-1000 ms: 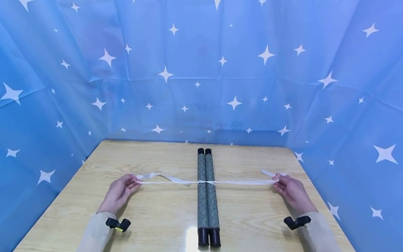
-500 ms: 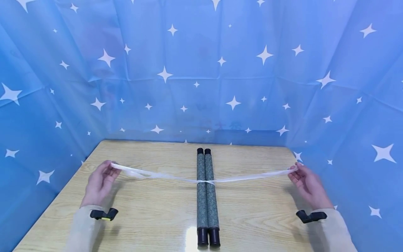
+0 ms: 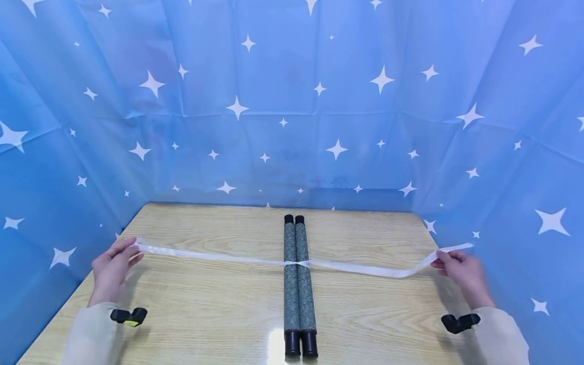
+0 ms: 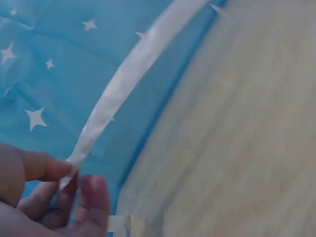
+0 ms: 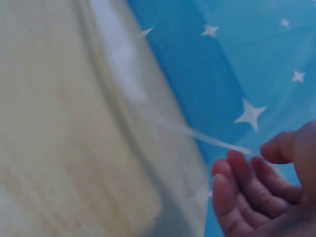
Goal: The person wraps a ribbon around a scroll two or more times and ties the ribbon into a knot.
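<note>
Two slim green patterned rolls with dark end caps, looking like a scroll (image 3: 291, 299) rolled from both ends, lie side by side on the table. A white ribbon (image 3: 210, 256) crosses around their middle and stretches out to both sides. At the far left, my left hand (image 3: 111, 268) pinches the ribbon between thumb and fingers; the left wrist view shows the strip (image 4: 126, 76) running up from the fingertips. My right hand (image 3: 465, 274) holds the other side near its end, with a short tail sticking out beyond the fingers. That right stretch sags and bends before the hand.
The wood-grain table (image 3: 219, 314) has a glare spot near its front edge. Blue curtains (image 3: 283, 137) with white stars close in the back and both sides. A black device (image 3: 461, 323) is strapped to each sleeved wrist.
Both hands have moved outward, drawing the ribbon wider. The left stretch has gone from looped and loose to nearly straight; the right one now dips. The rolls have stayed in place.
</note>
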The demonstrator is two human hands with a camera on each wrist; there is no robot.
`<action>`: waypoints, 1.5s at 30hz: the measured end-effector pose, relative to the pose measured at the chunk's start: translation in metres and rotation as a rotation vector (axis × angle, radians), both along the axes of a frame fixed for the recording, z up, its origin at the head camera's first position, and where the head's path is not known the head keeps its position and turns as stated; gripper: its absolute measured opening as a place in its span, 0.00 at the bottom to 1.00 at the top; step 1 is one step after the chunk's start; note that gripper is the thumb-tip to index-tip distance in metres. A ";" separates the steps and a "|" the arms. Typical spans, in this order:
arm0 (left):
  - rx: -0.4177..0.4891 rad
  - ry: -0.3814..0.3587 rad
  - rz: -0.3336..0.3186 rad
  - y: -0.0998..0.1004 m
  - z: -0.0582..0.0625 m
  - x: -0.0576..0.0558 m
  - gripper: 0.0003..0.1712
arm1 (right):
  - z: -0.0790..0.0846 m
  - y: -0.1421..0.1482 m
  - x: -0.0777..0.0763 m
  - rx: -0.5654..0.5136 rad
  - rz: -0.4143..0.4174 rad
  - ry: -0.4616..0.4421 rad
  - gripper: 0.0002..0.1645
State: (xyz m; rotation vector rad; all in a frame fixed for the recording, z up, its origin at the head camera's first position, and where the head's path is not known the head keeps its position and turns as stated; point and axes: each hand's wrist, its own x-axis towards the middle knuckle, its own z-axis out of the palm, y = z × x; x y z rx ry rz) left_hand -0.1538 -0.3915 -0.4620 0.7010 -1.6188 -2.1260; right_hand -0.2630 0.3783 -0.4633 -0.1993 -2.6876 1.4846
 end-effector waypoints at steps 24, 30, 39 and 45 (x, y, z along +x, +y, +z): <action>-0.906 -0.289 -0.450 0.082 -0.001 -0.007 0.26 | 0.004 -0.042 0.009 0.512 0.171 -0.025 0.32; -0.956 -0.253 -0.587 0.136 -0.005 -0.021 0.22 | -0.004 -0.057 0.009 0.551 0.226 -0.033 0.25; -1.000 -0.249 -0.757 0.194 -0.015 -0.035 0.28 | -0.013 -0.065 0.008 0.632 0.210 -0.174 0.33; -1.177 -0.368 -0.728 0.208 -0.020 -0.038 0.34 | -0.013 -0.067 0.008 0.668 0.193 -0.184 0.32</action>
